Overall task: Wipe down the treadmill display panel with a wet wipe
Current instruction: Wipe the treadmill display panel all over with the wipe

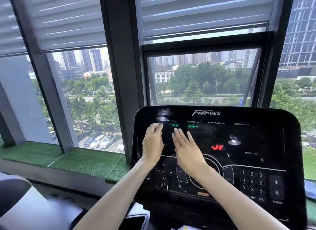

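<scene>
1. A glossy black treadmill display panel [256,135] marked "Fitness" stands before a window [85,92] overlooking trees and city towers.
2. The left hand [153,144] lies near the panel's upper left corner, its fingers nearly straight. They press a white wet wipe [158,125] against the panel.
3. The right hand [187,150] rests flat just beside it, fingers straight and slightly spread, holding nothing.
4. A number keypad [252,181] sits at the lower right.
</scene>
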Demonstrator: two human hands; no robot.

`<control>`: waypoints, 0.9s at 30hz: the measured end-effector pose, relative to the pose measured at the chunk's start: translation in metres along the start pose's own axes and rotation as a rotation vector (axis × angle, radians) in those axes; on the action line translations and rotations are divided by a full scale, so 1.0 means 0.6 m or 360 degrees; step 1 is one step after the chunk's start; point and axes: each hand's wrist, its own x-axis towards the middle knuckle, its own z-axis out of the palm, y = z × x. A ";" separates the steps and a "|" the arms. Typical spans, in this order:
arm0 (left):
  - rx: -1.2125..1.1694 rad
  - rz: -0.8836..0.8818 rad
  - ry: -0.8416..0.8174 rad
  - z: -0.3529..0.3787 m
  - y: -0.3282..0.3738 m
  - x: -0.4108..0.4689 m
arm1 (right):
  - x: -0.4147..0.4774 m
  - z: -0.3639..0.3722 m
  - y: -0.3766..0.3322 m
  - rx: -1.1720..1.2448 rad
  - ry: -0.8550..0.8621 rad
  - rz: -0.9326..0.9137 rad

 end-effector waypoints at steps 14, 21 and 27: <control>-0.0347 -0.0364 0.0295 -0.016 -0.043 0.042 | 0.004 -0.009 -0.005 -0.0105 -0.0128 -0.0055; -0.0206 -0.0325 0.0305 -0.015 -0.052 0.052 | 0.000 -0.006 -0.003 -0.0125 -0.0098 -0.0115; -0.0122 0.0136 0.0096 -0.015 -0.045 0.049 | 0.002 -0.003 -0.004 -0.0124 -0.0112 -0.0096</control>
